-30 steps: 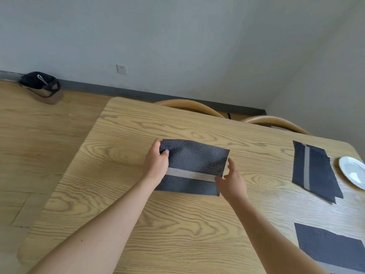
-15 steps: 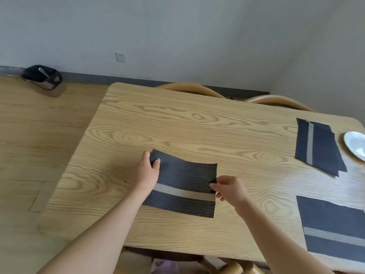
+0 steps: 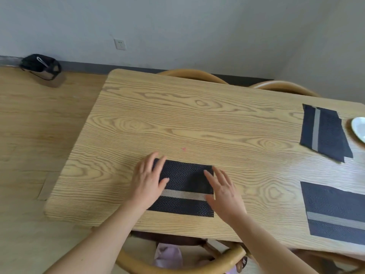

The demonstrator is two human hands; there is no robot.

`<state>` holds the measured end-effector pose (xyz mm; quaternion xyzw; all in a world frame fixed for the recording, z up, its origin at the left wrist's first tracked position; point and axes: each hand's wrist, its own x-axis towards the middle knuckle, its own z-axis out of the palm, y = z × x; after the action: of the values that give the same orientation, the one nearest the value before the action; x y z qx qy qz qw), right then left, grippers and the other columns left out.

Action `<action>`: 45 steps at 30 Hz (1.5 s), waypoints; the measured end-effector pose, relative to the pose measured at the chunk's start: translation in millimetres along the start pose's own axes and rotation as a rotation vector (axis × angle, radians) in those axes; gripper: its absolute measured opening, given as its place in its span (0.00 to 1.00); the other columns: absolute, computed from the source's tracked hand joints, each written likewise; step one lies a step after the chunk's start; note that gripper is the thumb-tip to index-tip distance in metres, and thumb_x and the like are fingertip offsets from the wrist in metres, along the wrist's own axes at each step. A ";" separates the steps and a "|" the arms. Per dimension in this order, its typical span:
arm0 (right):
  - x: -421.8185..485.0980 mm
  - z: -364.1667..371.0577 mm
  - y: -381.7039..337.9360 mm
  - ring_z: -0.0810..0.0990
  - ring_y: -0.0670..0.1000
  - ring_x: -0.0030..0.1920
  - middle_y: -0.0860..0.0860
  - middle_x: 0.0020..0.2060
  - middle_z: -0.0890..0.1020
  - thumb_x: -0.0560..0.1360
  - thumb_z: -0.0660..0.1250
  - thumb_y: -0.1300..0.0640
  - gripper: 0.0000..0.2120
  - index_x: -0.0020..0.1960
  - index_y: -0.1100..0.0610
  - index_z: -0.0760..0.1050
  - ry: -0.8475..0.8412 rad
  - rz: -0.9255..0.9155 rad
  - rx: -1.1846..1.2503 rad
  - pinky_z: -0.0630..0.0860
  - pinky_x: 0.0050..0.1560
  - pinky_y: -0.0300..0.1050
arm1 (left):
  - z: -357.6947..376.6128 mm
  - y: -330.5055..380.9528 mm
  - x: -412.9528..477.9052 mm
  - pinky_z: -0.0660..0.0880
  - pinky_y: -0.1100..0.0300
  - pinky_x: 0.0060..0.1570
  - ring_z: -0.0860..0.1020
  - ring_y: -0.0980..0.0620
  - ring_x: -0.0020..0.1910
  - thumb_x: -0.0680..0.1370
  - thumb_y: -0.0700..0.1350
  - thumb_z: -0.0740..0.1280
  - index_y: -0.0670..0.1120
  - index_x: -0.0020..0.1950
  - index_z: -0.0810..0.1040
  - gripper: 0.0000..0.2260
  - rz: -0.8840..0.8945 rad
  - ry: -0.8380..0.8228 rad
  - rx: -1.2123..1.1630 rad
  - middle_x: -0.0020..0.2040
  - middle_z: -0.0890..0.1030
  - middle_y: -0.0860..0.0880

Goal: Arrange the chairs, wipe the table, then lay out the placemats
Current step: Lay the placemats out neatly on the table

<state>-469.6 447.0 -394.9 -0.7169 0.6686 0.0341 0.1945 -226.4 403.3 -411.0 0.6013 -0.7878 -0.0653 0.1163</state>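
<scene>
The dark woven rectangular placemat with a pale stripe now sits closer to the near edge of the light wooden tabletop than a second ago, squared above the near curved wooden chair. I judge this mat placed. My left hand, no longer pinching, lies flat with fingers spread on the mat's far left corner. My right hand has let go too, its fingers straight over the mat's right edge. I cannot tell whether it touches. Two similar striped mats lie toward the right edge.
</scene>
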 end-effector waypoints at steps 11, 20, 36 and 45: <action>-9.4 19.4 3.1 0.35 0.51 0.77 0.47 0.78 0.39 0.79 0.54 0.37 0.37 0.79 0.46 0.38 -0.120 -0.115 -0.159 0.36 0.74 0.52 | 17.2 2.8 -10.6 0.42 0.46 0.74 0.39 0.51 0.77 0.74 0.66 0.59 0.57 0.77 0.49 0.36 0.186 -0.440 0.003 0.78 0.42 0.51; -16.2 12.0 3.1 0.40 0.52 0.78 0.48 0.79 0.46 0.80 0.54 0.40 0.32 0.79 0.45 0.44 -0.080 -0.077 -0.076 0.41 0.76 0.53 | 3.6 16.8 -14.0 0.44 0.46 0.74 0.46 0.50 0.77 0.74 0.66 0.60 0.54 0.76 0.56 0.34 0.172 -0.373 -0.018 0.78 0.51 0.48; -45.0 -85.1 125.5 0.52 0.51 0.77 0.50 0.77 0.58 0.80 0.61 0.49 0.25 0.76 0.47 0.61 0.216 0.204 0.131 0.57 0.74 0.50 | -13.8 186.0 70.5 0.48 0.50 0.74 0.55 0.50 0.74 0.78 0.55 0.62 0.52 0.73 0.63 0.24 0.391 -0.316 -0.179 0.76 0.57 0.50; -40.7 -135.1 238.6 0.62 0.56 0.74 0.54 0.75 0.63 0.78 0.64 0.53 0.25 0.74 0.50 0.65 0.263 0.405 0.280 0.62 0.71 0.49 | 5.8 296.7 119.5 0.52 0.58 0.71 0.60 0.52 0.72 0.77 0.54 0.63 0.53 0.71 0.66 0.22 0.338 -0.329 -0.306 0.74 0.61 0.53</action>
<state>-734.3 434.4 -313.4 -0.5331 0.8160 -0.1140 0.1924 -534.4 367.6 -332.0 0.4180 -0.8663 -0.2598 0.0853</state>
